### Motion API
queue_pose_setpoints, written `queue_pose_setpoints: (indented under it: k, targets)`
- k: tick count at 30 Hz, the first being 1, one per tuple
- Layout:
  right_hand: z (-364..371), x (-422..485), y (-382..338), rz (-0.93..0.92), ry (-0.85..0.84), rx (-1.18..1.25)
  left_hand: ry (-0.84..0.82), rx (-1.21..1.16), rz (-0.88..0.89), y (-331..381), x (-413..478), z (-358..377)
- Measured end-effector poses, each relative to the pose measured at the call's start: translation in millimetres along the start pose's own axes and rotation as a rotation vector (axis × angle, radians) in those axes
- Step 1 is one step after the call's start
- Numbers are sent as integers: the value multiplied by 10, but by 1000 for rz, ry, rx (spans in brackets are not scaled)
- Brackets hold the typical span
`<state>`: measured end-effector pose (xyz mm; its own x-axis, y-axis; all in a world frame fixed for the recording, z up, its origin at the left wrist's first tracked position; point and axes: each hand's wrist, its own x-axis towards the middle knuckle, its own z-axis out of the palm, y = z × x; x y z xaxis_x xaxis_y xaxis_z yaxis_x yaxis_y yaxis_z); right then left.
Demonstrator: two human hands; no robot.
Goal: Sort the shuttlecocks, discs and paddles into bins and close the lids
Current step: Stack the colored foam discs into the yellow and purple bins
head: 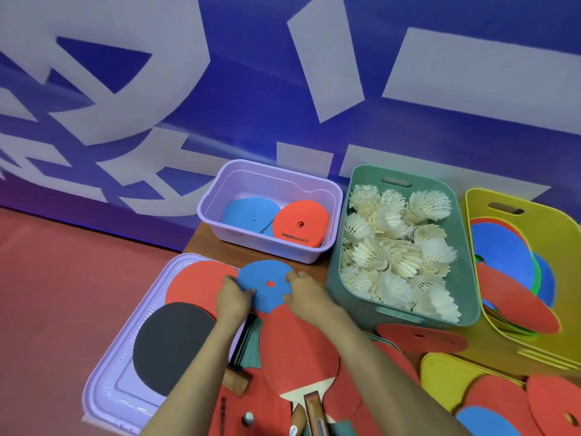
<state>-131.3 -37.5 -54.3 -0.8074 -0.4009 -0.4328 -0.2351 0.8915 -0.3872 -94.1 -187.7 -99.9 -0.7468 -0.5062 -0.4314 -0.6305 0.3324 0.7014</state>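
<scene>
- Green bin, just right of the right hand, is heaped with shuttlecocks; its wall would block a swing to the right.
- Lilac lid, below and left of the left hand, carries a black paddle.
- Lilac bin, straight ahead of both hands, is open and holds discs.
- Blue disc, between the hands, looks thin, light and probably floppy, so it is best gripped at opposite edges.
- Each hand pinches one edge with curled fingers.

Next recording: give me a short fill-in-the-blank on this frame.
1. The left hand and right hand together hold a ____ disc.
2. The green bin is filled with ____.
3. The purple bin holds a blue disc beside a ____ one.

Missing words: blue; shuttlecocks; red.
</scene>
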Motion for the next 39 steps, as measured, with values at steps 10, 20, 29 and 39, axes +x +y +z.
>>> queue_pose_setpoints:
  k: [10, 20, 29, 39]
  targets:
    - [229, -40, 160, 100, -10, 116, 25, -271, 44, 139, -102, -11]
    - [212, -45, 0, 26, 85, 302, 157, -654, 131, 108, -412, -367]
    - [-116, -111, -260, 127, 193, 1099, -77, -1152, 191, 330, -652, -799]
    - [-849, -431, -108, -12, 311, 1082, 23, -1021, 156, 385, -556, -750]
